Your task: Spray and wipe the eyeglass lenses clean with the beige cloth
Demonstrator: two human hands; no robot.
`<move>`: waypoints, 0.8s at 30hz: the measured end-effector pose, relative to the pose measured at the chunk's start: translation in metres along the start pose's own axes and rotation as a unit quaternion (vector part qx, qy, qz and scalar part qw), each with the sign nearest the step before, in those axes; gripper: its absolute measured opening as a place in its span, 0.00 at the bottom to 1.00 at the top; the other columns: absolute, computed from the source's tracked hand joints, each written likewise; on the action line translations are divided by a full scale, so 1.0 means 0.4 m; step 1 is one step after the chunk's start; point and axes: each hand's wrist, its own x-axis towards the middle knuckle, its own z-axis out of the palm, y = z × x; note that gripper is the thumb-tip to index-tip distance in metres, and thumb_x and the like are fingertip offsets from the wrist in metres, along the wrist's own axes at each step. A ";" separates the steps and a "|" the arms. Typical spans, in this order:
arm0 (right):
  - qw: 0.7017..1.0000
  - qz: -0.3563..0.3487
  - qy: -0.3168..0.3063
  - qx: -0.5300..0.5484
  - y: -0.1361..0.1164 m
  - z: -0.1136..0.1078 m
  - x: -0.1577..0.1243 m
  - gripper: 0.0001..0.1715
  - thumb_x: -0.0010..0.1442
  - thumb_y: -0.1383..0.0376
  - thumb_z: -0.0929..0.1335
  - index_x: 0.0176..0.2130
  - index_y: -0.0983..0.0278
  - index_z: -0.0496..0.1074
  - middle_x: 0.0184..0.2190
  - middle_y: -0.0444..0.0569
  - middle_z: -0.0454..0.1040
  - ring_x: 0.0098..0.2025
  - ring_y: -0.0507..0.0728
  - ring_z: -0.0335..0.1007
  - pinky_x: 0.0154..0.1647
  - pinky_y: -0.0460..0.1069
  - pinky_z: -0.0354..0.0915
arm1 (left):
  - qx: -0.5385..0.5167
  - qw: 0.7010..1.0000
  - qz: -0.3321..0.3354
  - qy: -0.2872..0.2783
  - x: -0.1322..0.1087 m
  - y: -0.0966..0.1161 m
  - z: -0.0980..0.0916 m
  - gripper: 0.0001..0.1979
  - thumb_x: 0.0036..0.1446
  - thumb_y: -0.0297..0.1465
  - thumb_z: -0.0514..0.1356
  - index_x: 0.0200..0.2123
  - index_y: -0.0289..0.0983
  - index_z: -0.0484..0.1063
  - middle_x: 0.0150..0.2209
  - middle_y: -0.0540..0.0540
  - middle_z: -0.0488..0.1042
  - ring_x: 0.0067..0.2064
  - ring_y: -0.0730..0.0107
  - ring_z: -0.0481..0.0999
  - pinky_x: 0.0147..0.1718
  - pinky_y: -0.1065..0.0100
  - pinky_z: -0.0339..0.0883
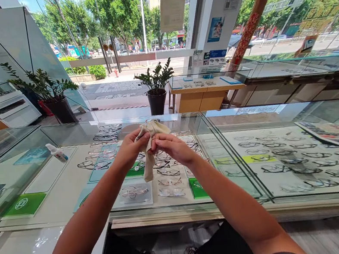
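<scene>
Both my hands are raised together over a glass display counter [223, 135]. My left hand [132, 146] is closed on a beige cleaning cloth [150, 154], which bunches above the fingers and hangs down below them. My right hand [173, 146] pinches the same cloth from the other side, fingers pressed together. A thin wire eyeglass frame [155, 138] seems wrapped in the cloth between the hands, mostly hidden. Under the glass lie several pairs of glasses [169, 181] on trays.
A small white spray bottle [57, 153] lies on the counter at left. Green cards [23, 203] sit inside the case. A second glass case [308, 155] with several frames runs to the right. Potted plants [156, 87] stand by the window behind.
</scene>
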 end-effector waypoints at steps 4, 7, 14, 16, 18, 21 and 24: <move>1.000 0.013 -0.001 0.015 0.001 0.003 -0.002 0.22 0.63 0.44 0.77 0.34 0.59 0.81 0.36 0.48 0.79 0.44 0.59 0.75 0.54 0.57 0.69 | -0.060 0.997 -0.015 -0.045 -0.008 0.010 0.016 0.25 0.53 0.49 0.79 0.31 0.36 0.76 0.23 0.49 0.73 0.25 0.71 0.72 0.27 0.69 0.68; 0.998 0.024 -0.007 0.054 0.000 0.008 -0.002 0.22 0.60 0.44 0.79 0.34 0.60 0.81 0.36 0.48 0.80 0.45 0.60 0.76 0.56 0.57 0.70 | -0.089 0.994 -0.019 -0.060 -0.011 0.019 0.018 0.23 0.52 0.46 0.81 0.35 0.36 0.79 0.24 0.49 0.76 0.24 0.72 0.73 0.27 0.69 0.68; 1.000 0.003 0.004 0.024 0.003 0.012 0.005 0.20 0.61 0.47 0.78 0.33 0.60 0.82 0.34 0.48 0.78 0.42 0.59 0.73 0.55 0.56 0.69 | -0.032 0.998 0.024 -0.039 -0.009 0.019 0.018 0.21 0.52 0.44 0.81 0.33 0.35 0.79 0.23 0.48 0.76 0.24 0.71 0.73 0.26 0.69 0.66; 1.000 0.006 0.007 0.009 0.007 0.010 0.005 0.21 0.60 0.46 0.78 0.33 0.60 0.82 0.34 0.48 0.79 0.42 0.60 0.73 0.54 0.56 0.68 | -0.018 0.999 0.031 -0.029 -0.009 0.013 0.017 0.21 0.51 0.45 0.81 0.32 0.36 0.79 0.22 0.49 0.76 0.24 0.70 0.73 0.25 0.69 0.66; 1.000 0.020 0.002 0.002 0.013 0.008 0.006 0.22 0.60 0.45 0.78 0.33 0.60 0.82 0.33 0.48 0.79 0.43 0.60 0.74 0.55 0.56 0.68 | -0.009 0.999 0.037 -0.021 -0.010 0.006 0.016 0.21 0.51 0.44 0.81 0.32 0.36 0.79 0.21 0.50 0.75 0.22 0.70 0.73 0.23 0.69 0.66; 0.999 0.038 -0.016 0.005 0.024 0.007 0.008 0.24 0.59 0.43 0.78 0.32 0.61 0.83 0.33 0.48 0.79 0.43 0.60 0.75 0.56 0.56 0.68 | -0.009 0.999 0.043 0.001 -0.011 0.000 0.017 0.21 0.50 0.45 0.81 0.33 0.37 0.78 0.21 0.51 0.75 0.19 0.69 0.72 0.19 0.69 0.64; 0.999 0.045 -0.019 0.010 0.032 0.006 0.011 0.26 0.58 0.42 0.79 0.31 0.62 0.82 0.32 0.48 0.79 0.41 0.58 0.75 0.55 0.55 0.68 | -0.009 0.998 0.048 0.032 -0.013 0.000 0.025 0.23 0.48 0.46 0.81 0.31 0.38 0.75 0.20 0.52 0.74 0.17 0.69 0.71 0.15 0.69 0.61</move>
